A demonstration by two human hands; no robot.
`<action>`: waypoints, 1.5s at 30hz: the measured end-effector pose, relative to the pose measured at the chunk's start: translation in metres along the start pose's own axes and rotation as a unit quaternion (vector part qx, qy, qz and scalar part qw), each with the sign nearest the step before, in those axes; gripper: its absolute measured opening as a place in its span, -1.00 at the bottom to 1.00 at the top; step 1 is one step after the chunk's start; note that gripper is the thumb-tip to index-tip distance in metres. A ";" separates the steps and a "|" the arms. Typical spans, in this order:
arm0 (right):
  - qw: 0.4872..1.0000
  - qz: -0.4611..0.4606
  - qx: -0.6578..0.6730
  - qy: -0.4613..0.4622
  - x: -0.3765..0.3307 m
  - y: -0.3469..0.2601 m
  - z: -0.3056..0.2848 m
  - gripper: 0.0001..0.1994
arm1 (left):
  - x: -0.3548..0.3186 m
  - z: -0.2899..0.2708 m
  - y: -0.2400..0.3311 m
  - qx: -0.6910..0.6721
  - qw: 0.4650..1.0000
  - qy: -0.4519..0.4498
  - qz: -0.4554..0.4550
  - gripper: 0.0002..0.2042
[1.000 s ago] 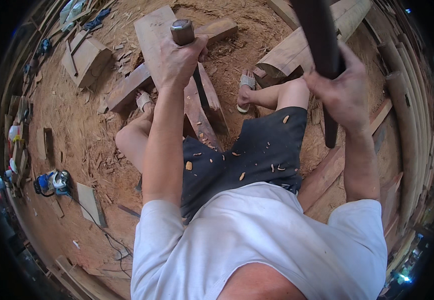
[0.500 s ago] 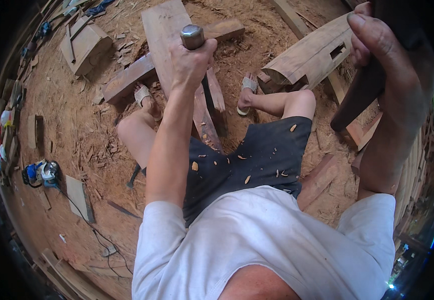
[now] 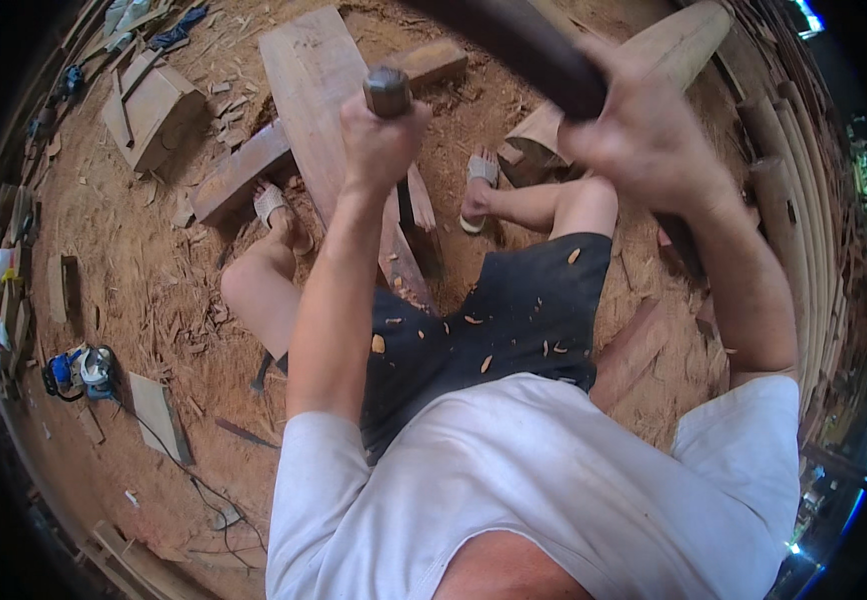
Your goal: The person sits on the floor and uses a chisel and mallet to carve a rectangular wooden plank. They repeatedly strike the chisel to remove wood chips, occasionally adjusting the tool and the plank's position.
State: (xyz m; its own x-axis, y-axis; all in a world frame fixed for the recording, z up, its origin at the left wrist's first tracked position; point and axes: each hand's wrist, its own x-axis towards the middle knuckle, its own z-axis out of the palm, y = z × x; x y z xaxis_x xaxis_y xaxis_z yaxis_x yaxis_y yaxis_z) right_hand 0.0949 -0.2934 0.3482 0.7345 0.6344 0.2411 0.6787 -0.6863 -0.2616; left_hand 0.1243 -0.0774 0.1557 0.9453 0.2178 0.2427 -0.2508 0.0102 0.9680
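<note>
Left hand [image 3: 382, 140] is clenched around a chisel [image 3: 388, 90], of which only the metal-capped butt shows above the fist; its blade is hidden behind the hand, somewhere over the long wooden plank [image 3: 314, 90] lying between the person's legs. Right hand [image 3: 644, 140] grips a dark wooden mallet handle [image 3: 514, 45], raised close to the camera, its head cut off at the upper edge.

Two sandals [image 3: 272, 203] – one chisel [image 3: 388, 90], one mallet [image 3: 524, 45].

One head-worn fisheye looks steeply down, close over the seated person's lap.
</note>
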 end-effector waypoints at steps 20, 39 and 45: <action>0.973 0.135 0.111 0.151 -0.001 0.019 -0.031 -0.87 | 0.003 0.006 -0.032 0.071 0.996 0.009 -0.047 -0.91; 0.976 -0.009 -0.053 0.210 -0.013 0.030 0.004 -0.74 | 0.001 0.006 -0.029 0.026 0.995 0.017 -0.097 -0.93; 0.965 0.218 0.123 -0.085 -0.058 0.052 0.037 -0.59 | -0.034 0.015 -0.003 0.094 0.995 -0.014 0.026 -0.91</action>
State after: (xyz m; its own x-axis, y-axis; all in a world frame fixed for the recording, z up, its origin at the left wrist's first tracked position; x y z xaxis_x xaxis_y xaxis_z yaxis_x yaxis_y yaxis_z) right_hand 0.0879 -0.3528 0.2861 0.9250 0.3685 -0.0924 0.2701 -0.8089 -0.5222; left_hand 0.0962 -0.0998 0.1457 0.9381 0.1858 0.2922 -0.2590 -0.1837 0.9483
